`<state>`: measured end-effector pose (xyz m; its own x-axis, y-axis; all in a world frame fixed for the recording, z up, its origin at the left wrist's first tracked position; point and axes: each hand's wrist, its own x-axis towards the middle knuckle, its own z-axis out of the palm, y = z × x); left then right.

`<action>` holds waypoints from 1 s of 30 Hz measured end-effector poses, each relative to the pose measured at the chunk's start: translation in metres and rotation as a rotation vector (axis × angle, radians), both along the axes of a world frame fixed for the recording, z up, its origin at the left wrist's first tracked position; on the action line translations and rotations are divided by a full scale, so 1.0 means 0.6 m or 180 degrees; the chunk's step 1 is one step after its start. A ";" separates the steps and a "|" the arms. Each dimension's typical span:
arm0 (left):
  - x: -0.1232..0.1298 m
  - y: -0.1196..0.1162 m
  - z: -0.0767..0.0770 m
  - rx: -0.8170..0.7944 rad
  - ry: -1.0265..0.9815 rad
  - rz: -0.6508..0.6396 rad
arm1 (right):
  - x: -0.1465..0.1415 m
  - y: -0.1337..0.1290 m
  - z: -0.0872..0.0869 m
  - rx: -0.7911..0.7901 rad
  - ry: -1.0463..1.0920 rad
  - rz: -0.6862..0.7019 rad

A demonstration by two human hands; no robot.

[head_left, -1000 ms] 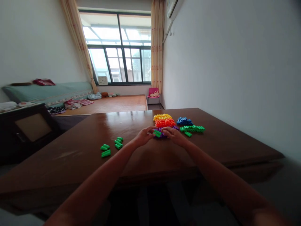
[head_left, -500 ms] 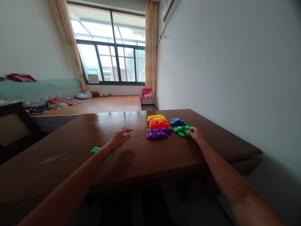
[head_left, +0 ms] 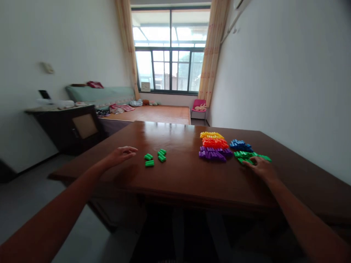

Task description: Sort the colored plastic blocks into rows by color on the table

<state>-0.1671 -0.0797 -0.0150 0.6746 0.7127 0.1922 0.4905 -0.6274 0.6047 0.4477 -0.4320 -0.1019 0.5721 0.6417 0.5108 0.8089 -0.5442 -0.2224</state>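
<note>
My left hand point(head_left: 122, 153) hovers over the left part of the table, fingers apart and holding nothing. Just right of it lie several loose green pieces point(head_left: 149, 163). At the right, my right hand point(head_left: 257, 166) is at the near edge of a green pile point(head_left: 241, 155), its fingertips touching pieces there; whether one is gripped is too small to tell. Behind that pile is a blue pile point(head_left: 240, 145). To the left of these, yellow point(head_left: 211, 134), orange point(head_left: 214, 143) and purple point(head_left: 212, 155) piles lie in rows, with purple nearest me.
The brown table point(head_left: 175, 175) spans the view. Beyond it are a low bed point(head_left: 161, 113), a pink chair point(head_left: 199, 105) and a window. A dark cabinet point(head_left: 63, 126) stands at the left, and a white wall rises at the right.
The view has turned left, so the table things appear further right. My left hand has moved left off the loose green pieces, uncovering them. My right hand stays at the green pile.
</note>
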 end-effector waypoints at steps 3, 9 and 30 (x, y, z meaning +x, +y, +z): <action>-0.013 -0.029 -0.015 -0.0021 0.0239 0.0057 | -0.038 0.039 0.030 0.0265 -0.0474 0.0271; 0.044 -0.049 -0.068 0.0456 0.0301 -0.0198 | -0.297 0.177 0.085 0.0122 0.0300 0.2042; 0.176 0.016 -0.093 0.0250 -0.0091 -0.0744 | -0.473 0.513 0.049 -0.0748 0.0781 0.2060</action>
